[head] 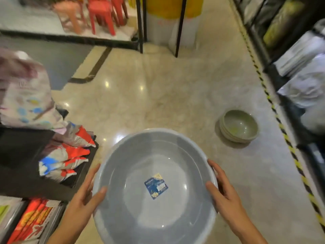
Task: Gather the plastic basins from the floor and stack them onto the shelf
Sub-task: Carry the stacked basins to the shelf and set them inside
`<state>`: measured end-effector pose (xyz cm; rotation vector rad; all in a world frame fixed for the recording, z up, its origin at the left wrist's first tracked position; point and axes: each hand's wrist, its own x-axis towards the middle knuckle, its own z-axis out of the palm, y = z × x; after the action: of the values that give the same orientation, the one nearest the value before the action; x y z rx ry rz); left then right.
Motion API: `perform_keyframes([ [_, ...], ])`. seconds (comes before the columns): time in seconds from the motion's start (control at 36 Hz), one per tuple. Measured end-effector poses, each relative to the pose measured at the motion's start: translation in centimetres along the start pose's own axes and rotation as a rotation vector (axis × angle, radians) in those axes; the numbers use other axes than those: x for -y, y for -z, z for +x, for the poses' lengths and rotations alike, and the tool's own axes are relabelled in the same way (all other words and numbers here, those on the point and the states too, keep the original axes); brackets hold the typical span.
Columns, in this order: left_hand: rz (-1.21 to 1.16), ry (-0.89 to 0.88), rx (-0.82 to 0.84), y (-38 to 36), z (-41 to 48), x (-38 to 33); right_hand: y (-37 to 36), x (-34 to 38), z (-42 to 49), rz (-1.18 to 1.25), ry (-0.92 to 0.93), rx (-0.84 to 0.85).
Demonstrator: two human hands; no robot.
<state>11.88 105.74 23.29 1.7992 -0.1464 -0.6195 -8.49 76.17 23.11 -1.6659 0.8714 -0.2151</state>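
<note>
A large grey plastic basin [154, 162] with a blue label at its bottom is held above the floor, right below me. My left hand [84, 196] grips its left rim, thumb inside and fingers outside. My right hand [223, 189] grips the right rim the same way. A small stack of green basins [240, 126] sits on the floor to the right, apart from both hands.
A low dark shelf [26, 155] with folded printed cloths [66, 155] stands on my left. Another dark shelf [299, 85] with packaged goods runs along the right, bordered by yellow-black tape [281, 124]. Red plastic stools [103, 13] and black rack legs [179, 32] stand farther off.
</note>
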Motion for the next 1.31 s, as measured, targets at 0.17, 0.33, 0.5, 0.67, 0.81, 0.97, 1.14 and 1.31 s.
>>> perform_keyframes([
  [0.17, -0.056, -0.089, 0.053, -0.5, -6.9, -12.2, 8.1, 11.0, -8.1, 0.062, 0.084, -0.102],
  [0.33, -0.095, -0.152, 0.165, -2.0, -10.0, -18.0, 13.5, 15.9, -13.2, 0.114, 0.124, -0.18],
  [0.5, -0.052, -0.178, 0.213, -5.0, -9.3, -21.3, 15.7, 17.3, -14.2, 0.189, 0.109, -0.252],
  [0.67, -0.027, -0.173, 0.324, -6.5, -4.8, -22.9, 16.3, 17.4, -12.4, 0.234, 0.076, -0.33],
  [0.81, -0.035, -0.165, 0.419, -8.3, 1.2, -25.0, 15.8, 18.4, -9.1, 0.255, 0.057, -0.418],
  [0.97, -0.002, -0.221, 0.536, -10.5, 8.4, -28.6, 15.2, 20.0, -4.6, 0.265, 0.052, -0.534],
  [1.14, 0.057, -0.267, 0.629, -13.2, 14.7, -32.2, 15.1, 21.3, -0.9, 0.295, 0.034, -0.67],
  [1.31, 0.115, -0.276, 0.701, -17.1, 19.5, -34.4, 16.3, 21.5, 2.3, 0.296, 0.007, -0.731],
])
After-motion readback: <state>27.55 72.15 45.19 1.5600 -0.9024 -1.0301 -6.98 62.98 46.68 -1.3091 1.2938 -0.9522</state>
